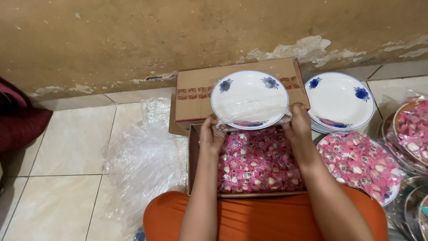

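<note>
Both hands, left [211,135] and right [297,122], grip a white plate [249,99] with blue flowers and rim, half sheathed in clear film [254,115], tilted above a box [192,151] of pink sweets [258,163].

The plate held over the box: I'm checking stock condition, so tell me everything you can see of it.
The plate is round, white and shallow, probably ceramic or melamine, with a thin blue rim line and blue flower prints near the rim. It looks whole and empty, tilted toward the camera above the open box of pink sweets. Thin clear plastic film drapes its lower half. The left hand and right hand pinch the film at its lower edge.
</note>
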